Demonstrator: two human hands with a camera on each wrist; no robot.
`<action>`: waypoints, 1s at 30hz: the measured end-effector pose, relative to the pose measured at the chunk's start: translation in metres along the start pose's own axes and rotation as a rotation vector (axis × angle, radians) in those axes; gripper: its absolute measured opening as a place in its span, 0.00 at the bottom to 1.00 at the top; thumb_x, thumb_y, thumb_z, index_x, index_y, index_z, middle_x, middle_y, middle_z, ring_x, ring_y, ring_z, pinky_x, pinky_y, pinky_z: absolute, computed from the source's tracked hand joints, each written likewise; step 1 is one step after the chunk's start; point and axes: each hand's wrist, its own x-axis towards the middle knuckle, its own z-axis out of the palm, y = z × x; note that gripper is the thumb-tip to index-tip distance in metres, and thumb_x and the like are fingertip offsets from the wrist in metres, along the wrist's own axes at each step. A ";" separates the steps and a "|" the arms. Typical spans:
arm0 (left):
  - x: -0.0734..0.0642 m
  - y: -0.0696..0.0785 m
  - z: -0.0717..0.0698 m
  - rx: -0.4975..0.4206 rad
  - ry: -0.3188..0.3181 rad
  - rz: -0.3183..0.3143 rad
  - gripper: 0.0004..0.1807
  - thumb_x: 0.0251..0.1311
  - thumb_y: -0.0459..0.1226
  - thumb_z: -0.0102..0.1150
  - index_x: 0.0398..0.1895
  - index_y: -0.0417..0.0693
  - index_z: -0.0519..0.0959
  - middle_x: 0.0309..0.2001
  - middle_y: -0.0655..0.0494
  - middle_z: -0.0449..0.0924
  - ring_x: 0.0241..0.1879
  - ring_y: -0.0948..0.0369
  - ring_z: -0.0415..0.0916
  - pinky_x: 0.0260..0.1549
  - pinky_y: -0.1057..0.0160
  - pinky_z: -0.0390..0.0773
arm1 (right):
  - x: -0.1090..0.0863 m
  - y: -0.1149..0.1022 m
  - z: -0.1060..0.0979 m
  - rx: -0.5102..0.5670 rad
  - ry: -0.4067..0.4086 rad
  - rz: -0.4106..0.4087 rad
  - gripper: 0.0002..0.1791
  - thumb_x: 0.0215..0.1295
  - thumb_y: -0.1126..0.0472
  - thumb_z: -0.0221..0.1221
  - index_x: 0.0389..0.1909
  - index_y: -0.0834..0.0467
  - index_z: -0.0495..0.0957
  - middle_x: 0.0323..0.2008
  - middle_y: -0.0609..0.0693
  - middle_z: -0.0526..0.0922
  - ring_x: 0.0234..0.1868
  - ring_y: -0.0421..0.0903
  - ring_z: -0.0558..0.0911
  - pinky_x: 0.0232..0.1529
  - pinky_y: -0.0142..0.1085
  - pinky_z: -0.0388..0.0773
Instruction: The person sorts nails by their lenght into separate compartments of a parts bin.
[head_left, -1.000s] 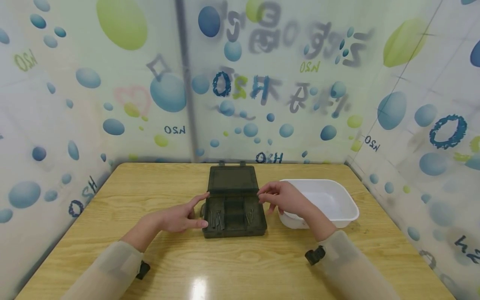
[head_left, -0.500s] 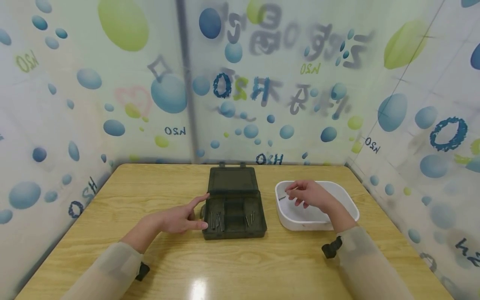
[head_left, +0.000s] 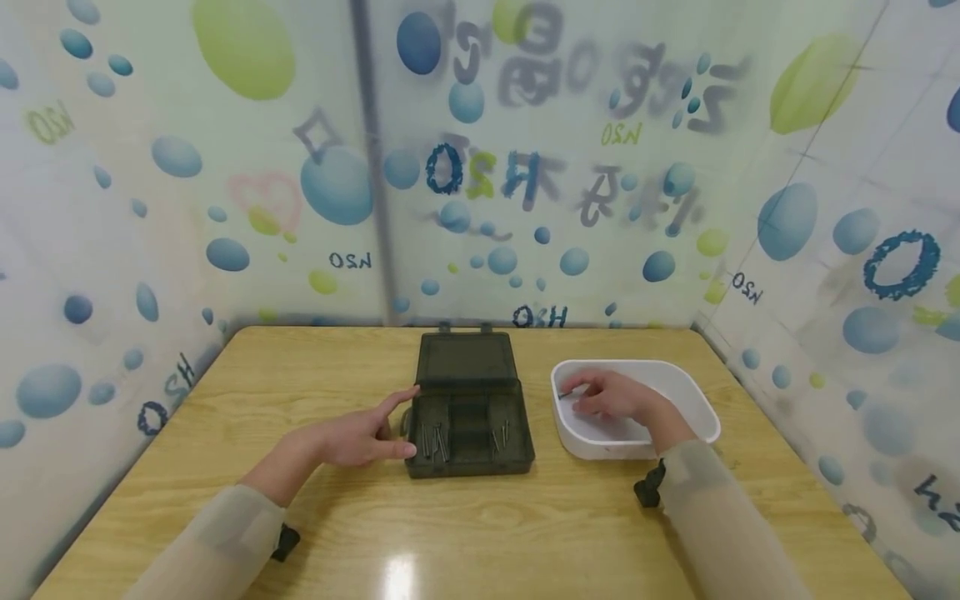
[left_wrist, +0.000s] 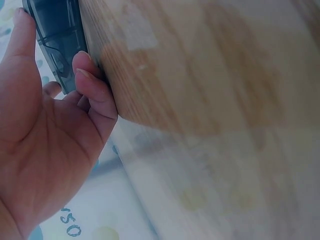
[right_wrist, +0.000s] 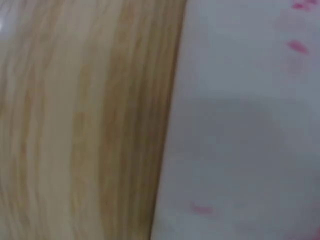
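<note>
A dark translucent plastic case (head_left: 468, 462) stands with its lid tipped back. Slim metal pieces like nails or screws (head_left: 435, 442) lie in its left compartment, and a few more (head_left: 500, 436) in the right one. My left hand (head_left: 352, 435) steadies the case from the left, index fingertip and thumb against its side; the left wrist view shows the other fingers curled. My right hand (head_left: 618, 396) reaches down into the white plastic tub (head_left: 693, 400). Its fingertips are right at a small metal piece (head_left: 565, 394) by the tub's left wall, thumb and index apart.
Both containers stand on a wood-grain table (head_left: 480, 533), the tub a short gap to the right of the case. Patterned sheets (head_left: 480, 250) hang close behind the table and at both sides. Only table and the tub's outer wall (right_wrist: 240, 140) fill the right wrist view.
My right hand has moved from the case's right edge over to the tub, then lowered to the metal piece inside. The left hand has stayed at the case.
</note>
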 end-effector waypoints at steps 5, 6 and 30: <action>0.000 0.001 0.000 0.012 0.004 0.009 0.57 0.77 0.58 0.64 0.93 0.62 0.36 0.27 0.55 0.74 0.25 0.59 0.69 0.32 0.59 0.72 | 0.001 0.001 0.002 -0.016 -0.001 0.013 0.21 0.75 0.59 0.68 0.67 0.51 0.84 0.45 0.53 0.82 0.46 0.50 0.77 0.47 0.40 0.74; 0.000 0.001 0.000 0.015 0.006 0.010 0.57 0.77 0.58 0.64 0.93 0.61 0.36 0.27 0.55 0.74 0.25 0.59 0.69 0.32 0.59 0.72 | 0.002 0.001 0.002 -0.014 0.002 0.016 0.20 0.75 0.59 0.68 0.66 0.51 0.85 0.45 0.53 0.82 0.46 0.50 0.77 0.48 0.40 0.74; -0.001 0.003 0.001 0.007 0.000 0.004 0.57 0.77 0.58 0.64 0.93 0.61 0.36 0.25 0.56 0.72 0.23 0.59 0.67 0.31 0.60 0.72 | 0.001 0.000 0.010 -0.084 0.014 0.048 0.03 0.76 0.59 0.68 0.45 0.54 0.88 0.42 0.48 0.85 0.45 0.47 0.76 0.48 0.40 0.71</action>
